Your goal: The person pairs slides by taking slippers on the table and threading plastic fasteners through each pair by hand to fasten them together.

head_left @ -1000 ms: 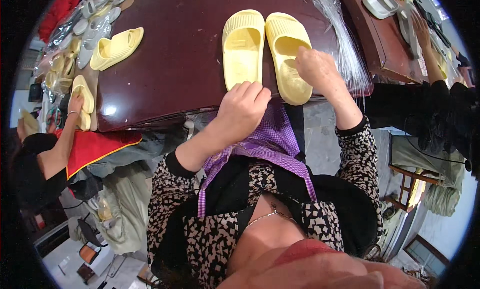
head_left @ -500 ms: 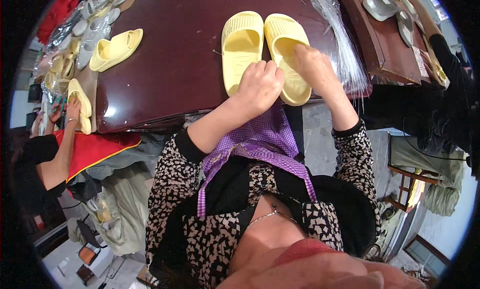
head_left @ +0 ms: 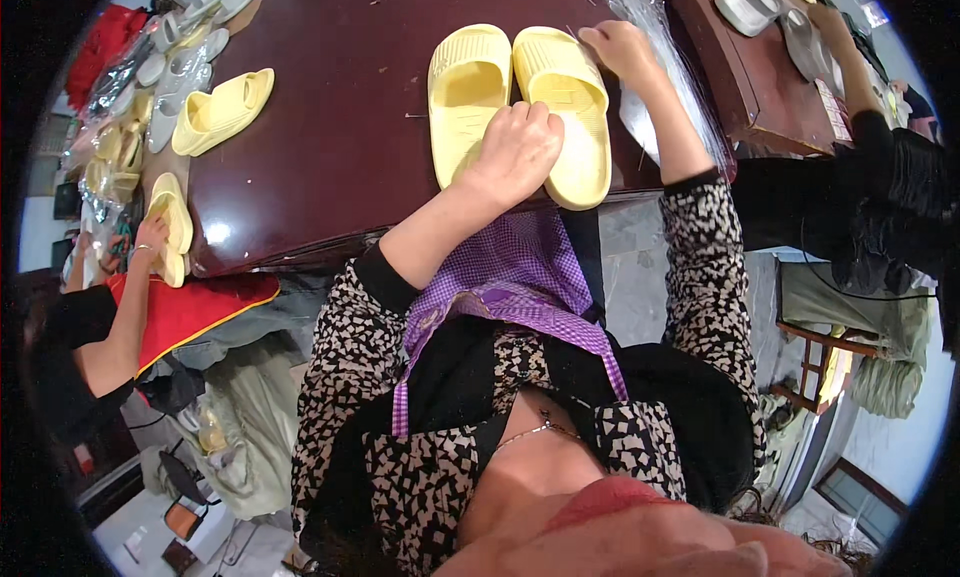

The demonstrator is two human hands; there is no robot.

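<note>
I count two pale yellow foam slide slippers lying side by side in front of me, the left one [head_left: 468, 97] and the right one [head_left: 567, 107]. One more yellow slipper [head_left: 222, 110] lies alone farther left on the one dark red-brown polished wooden table [head_left: 340, 147]. A co-worker's one hand [head_left: 152, 239] at the table's left end holds another yellow slipper [head_left: 172, 225]. Beyond it sits a heap of bagged slippers, too jumbled to count. One clear plastic bag [head_left: 655, 67] lies to my right. Two grey slippers [head_left: 775, 17] rest on a second table.
</note>
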